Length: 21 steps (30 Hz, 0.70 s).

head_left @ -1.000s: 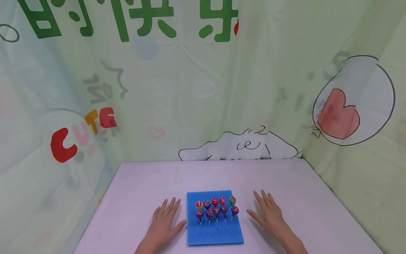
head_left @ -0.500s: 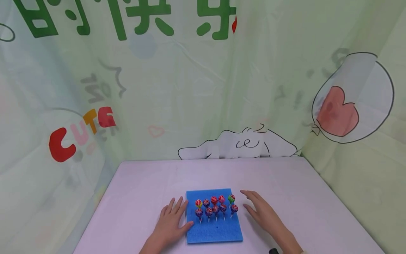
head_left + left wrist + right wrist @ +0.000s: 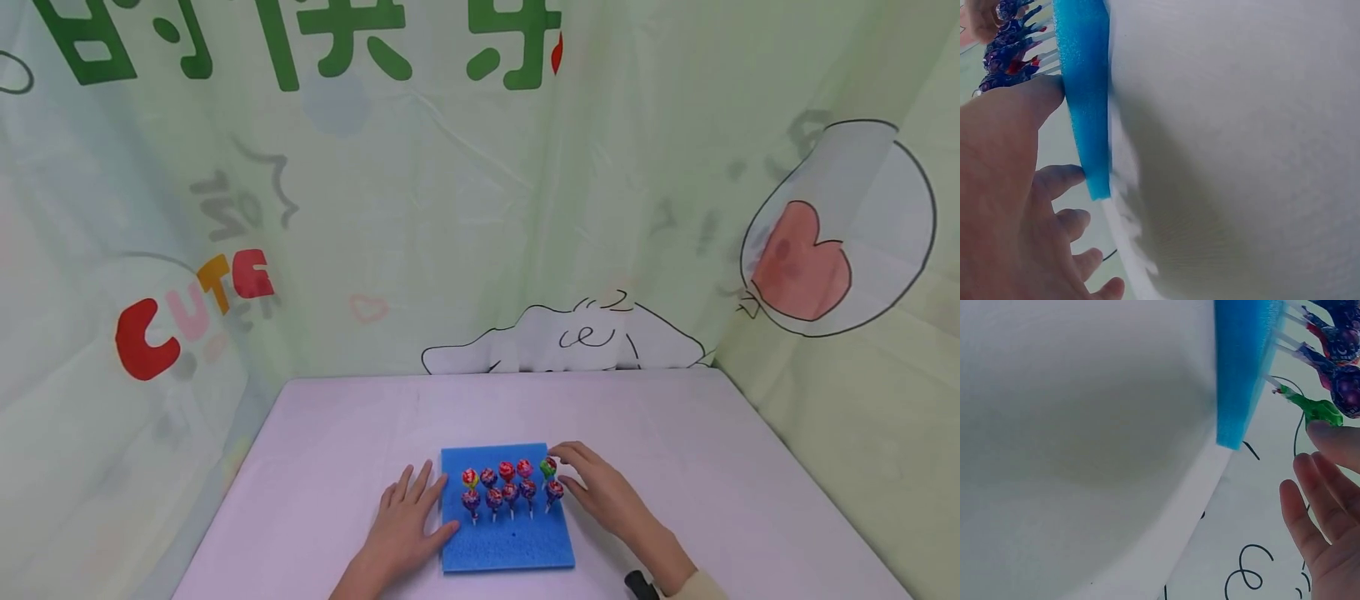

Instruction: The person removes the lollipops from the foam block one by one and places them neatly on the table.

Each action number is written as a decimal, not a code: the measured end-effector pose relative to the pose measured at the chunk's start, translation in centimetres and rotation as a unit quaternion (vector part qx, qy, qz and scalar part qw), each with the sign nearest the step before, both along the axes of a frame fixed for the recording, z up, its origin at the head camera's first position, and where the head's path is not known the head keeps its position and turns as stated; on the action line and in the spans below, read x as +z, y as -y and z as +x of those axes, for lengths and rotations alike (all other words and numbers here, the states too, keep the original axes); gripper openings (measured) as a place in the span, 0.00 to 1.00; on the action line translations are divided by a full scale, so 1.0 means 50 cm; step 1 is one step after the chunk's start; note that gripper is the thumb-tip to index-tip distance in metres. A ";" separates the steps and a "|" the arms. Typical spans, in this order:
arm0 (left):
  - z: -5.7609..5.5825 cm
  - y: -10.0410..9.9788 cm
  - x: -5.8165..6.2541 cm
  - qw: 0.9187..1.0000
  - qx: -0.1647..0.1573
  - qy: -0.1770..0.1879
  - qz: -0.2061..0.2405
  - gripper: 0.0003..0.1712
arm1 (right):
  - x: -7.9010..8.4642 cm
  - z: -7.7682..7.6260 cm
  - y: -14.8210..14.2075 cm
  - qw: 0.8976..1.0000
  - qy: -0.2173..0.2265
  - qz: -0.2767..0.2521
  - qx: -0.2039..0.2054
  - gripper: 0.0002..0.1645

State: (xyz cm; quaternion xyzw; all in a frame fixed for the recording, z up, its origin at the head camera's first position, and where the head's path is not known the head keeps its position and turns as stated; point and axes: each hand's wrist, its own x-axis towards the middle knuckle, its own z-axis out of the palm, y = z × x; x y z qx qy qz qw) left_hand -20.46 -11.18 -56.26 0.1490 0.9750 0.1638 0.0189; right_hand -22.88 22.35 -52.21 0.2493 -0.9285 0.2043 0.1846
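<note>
A blue foam board (image 3: 510,550) holds two rows of upright lollipops on white sticks. My left hand (image 3: 405,523) rests at its left edge with the fingers spread. In the left wrist view, the thumb (image 3: 1041,94) and index fingertip meet the foam's side. At the far right corner, my right hand (image 3: 603,492) reaches toward the green lollipop (image 3: 548,467), thumb and index finger parted around it. In the right wrist view, the right thumb (image 3: 1335,442) overlaps the wrapped head of that green lollipop (image 3: 1319,411), while the other fingers stand apart from it.
The board lies on a pale lilac table (image 3: 360,425). Printed fabric (image 3: 480,208) hangs behind and on both sides. A dark strap (image 3: 639,583) shows by the right wrist, next to a light sleeve (image 3: 697,587).
My right hand has moved left to the green lollipop, its spread fingers drawing together. My left hand has shifted right onto the board's left edge.
</note>
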 end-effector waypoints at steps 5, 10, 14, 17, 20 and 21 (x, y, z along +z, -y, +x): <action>-0.001 -0.002 0.008 1.000 0.000 0.004 0.006 0.47 | -0.006 -0.005 0.003 1.000 -0.002 0.001 0.015 0.29; -0.001 -0.004 0.010 1.000 0.003 0.008 0.010 0.47 | -0.007 -0.006 0.006 1.000 0.001 0.004 0.004 0.27; -0.001 -0.005 0.011 1.000 0.004 0.012 0.015 0.47 | -0.004 -0.005 0.010 1.000 0.013 0.003 -0.001 0.25; -0.002 -0.004 0.011 1.000 0.005 0.012 0.017 0.47 | -0.003 -0.005 0.012 1.000 0.013 0.004 -0.002 0.25; -0.004 -0.005 0.009 1.000 0.006 0.008 0.016 0.47 | -0.004 -0.005 0.013 1.000 -0.003 0.010 -0.002 0.25; -0.005 -0.005 0.008 1.000 0.006 0.007 0.016 0.47 | -0.005 -0.005 0.013 1.000 -0.010 0.012 -0.002 0.25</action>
